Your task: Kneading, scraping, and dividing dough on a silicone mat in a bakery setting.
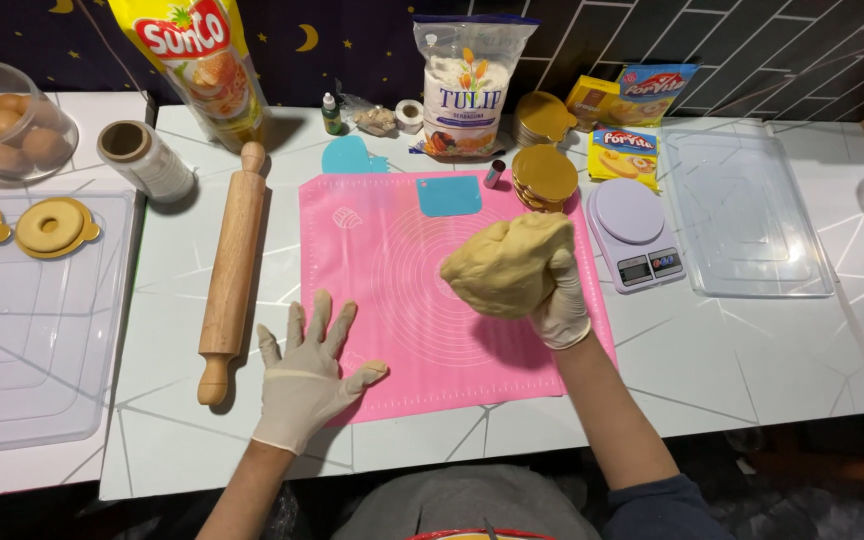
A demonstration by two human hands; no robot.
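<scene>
My right hand [564, 300], in a white glove, holds a big lump of yellow dough [507, 263] lifted above the pink silicone baking mat [392, 270]. My left hand [310, 375], also gloved, lies flat with fingers spread on the mat's near left corner. A wooden rolling pin [232, 270] lies just left of the mat, beside my left hand. A blue dough scraper [449, 196] rests at the mat's far edge.
A small lilac kitchen scale [634, 232] and a clear tray [747, 210] sit to the right. Gold round boards [544, 175], a flour bag [467, 85], an oil pouch [197, 65] and a thread spool [147, 160] stand behind. On the left, a clear tray [22, 330] holds ring-shaped dough pieces [52, 225].
</scene>
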